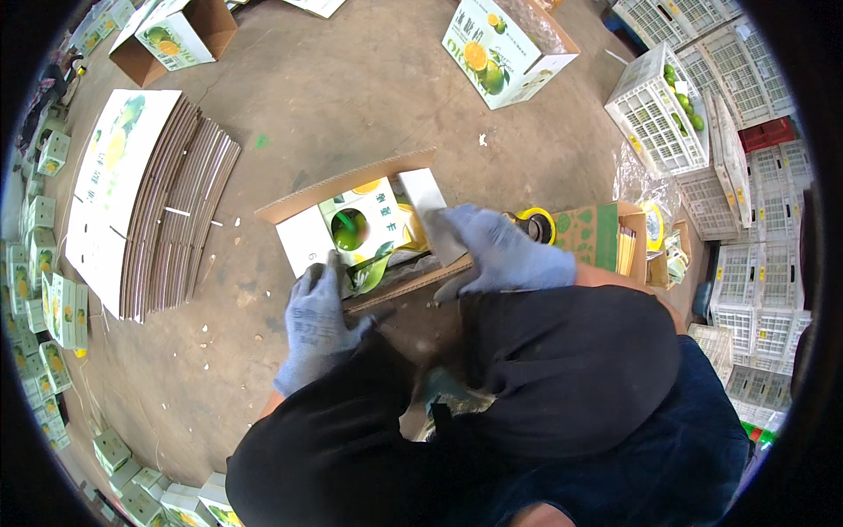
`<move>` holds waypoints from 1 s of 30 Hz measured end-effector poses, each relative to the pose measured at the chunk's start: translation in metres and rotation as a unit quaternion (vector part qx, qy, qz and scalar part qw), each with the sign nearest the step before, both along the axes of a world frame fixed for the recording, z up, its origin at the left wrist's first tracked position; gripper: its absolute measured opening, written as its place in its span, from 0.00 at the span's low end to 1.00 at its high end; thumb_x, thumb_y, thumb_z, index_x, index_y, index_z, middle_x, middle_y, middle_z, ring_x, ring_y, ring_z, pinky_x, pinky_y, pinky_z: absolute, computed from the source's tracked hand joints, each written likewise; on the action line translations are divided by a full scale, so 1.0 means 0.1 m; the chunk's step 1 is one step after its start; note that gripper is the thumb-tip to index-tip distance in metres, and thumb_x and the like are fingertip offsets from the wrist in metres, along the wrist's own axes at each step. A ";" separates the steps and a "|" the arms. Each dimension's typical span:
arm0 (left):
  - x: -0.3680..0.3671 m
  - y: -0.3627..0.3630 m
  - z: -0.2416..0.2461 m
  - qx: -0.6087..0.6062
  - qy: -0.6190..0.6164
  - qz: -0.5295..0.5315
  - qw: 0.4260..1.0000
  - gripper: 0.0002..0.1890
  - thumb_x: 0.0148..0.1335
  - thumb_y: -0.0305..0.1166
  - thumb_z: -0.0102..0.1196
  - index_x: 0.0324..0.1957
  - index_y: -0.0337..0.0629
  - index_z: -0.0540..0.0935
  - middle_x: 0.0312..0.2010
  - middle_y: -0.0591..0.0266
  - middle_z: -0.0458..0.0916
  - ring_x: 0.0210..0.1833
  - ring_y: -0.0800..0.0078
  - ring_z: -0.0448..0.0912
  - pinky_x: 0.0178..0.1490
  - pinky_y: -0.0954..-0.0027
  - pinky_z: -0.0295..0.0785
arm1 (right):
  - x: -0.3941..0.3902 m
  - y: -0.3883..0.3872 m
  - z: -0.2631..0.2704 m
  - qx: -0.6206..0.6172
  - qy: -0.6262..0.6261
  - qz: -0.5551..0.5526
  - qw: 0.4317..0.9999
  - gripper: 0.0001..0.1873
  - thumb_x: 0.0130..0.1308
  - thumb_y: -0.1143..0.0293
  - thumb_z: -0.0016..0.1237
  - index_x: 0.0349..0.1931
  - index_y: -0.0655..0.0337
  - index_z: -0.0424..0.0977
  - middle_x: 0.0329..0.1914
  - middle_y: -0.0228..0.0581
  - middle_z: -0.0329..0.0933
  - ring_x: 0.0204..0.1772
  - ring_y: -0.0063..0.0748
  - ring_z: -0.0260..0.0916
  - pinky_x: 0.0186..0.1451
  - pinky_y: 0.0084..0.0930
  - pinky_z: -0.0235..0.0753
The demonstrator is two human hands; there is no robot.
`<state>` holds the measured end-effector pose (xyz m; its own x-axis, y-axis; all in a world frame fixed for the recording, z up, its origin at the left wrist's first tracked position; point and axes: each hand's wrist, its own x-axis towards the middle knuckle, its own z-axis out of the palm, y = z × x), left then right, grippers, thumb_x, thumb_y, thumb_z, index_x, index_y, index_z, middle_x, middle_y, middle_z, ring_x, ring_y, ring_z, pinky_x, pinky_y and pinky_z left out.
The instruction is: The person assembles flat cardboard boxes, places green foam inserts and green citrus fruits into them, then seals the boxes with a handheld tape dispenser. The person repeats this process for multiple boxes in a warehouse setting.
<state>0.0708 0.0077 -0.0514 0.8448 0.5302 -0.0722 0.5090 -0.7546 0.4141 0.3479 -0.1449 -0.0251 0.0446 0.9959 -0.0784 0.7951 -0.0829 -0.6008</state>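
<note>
An open cardboard carton (349, 184) sits on the floor before my knees. Its two long flaps stand up, while the white left end flap (296, 238) and right end flap (423, 190) lie inward. Between them is a printed inner panel (380, 214); a green fruit or fruit picture (349, 230) shows in its round opening. My left hand (319, 323), in a blue-grey work glove, grips the carton's near left corner, fingers over the end flap. Gloved likewise, my right hand (510, 250) holds the right end, its fingertips blurred at the flap. Clear plastic film shows inside the near edge.
Flattened cartons (178, 217) are stacked at left. Beyond stand open cartons (490, 56) (178, 39). A tape roll (537, 226) and a green-printed box (586, 237) lie right of my right hand. White plastic crates (658, 109), one holding green fruit (685, 102), line the right side.
</note>
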 end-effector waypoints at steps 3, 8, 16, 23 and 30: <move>0.14 0.12 -0.04 -0.018 -0.043 0.014 0.999 0.48 0.58 0.46 0.74 0.73 0.30 0.66 0.51 0.47 0.85 0.56 0.49 0.82 0.59 0.57 0.78 | -0.06 0.17 -0.10 -0.009 -0.113 0.042 0.993 0.52 0.48 0.41 0.74 0.65 0.68 0.68 0.61 0.59 0.74 0.65 0.59 0.73 0.67 0.44 0.74; 0.36 0.46 -0.24 0.064 -0.032 0.020 0.997 0.29 0.66 0.53 0.65 0.59 0.40 0.80 0.39 0.50 0.85 0.44 0.52 0.84 0.44 0.53 0.77 | 0.19 0.83 -0.15 -0.232 -0.069 0.051 0.969 0.48 0.49 0.41 0.72 0.61 0.68 0.71 0.61 0.57 0.76 0.67 0.57 0.73 0.64 0.45 0.76; 0.46 0.35 -0.34 0.110 0.038 0.061 0.991 0.31 0.66 0.54 0.65 0.59 0.39 0.79 0.48 0.47 0.84 0.53 0.48 0.80 0.54 0.48 0.74 | 0.00 0.39 -0.44 0.013 -0.125 -0.235 0.964 0.52 0.40 0.36 0.76 0.56 0.68 0.71 0.51 0.54 0.78 0.58 0.55 0.76 0.59 0.47 0.79; 0.73 0.16 -0.27 0.122 -0.063 -0.115 0.984 0.38 0.61 0.49 0.67 0.66 0.34 0.74 0.60 0.44 0.76 0.63 0.48 0.73 0.71 0.47 0.64 | 0.19 0.37 -0.83 -0.080 0.082 -0.247 0.962 0.53 0.39 0.29 0.73 0.49 0.75 0.78 0.49 0.64 0.82 0.53 0.57 0.82 0.57 0.46 0.81; 1.09 0.23 -0.34 0.033 -0.015 -0.140 0.990 0.24 0.67 0.43 0.63 0.55 0.33 0.79 0.49 0.43 0.81 0.53 0.47 0.79 0.59 0.48 0.71 | 0.24 0.53 -0.99 -0.010 0.008 -0.234 0.972 0.25 0.46 0.46 0.67 0.30 0.62 0.86 0.30 0.62 0.83 0.36 0.60 0.84 0.42 0.50 0.81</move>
<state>0.1801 0.0302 -0.0853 0.9604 0.2780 -0.0177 0.2645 -0.8902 0.3710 0.3717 -0.0919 -0.1244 0.4919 0.8647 -0.1021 0.6576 -0.4458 -0.6073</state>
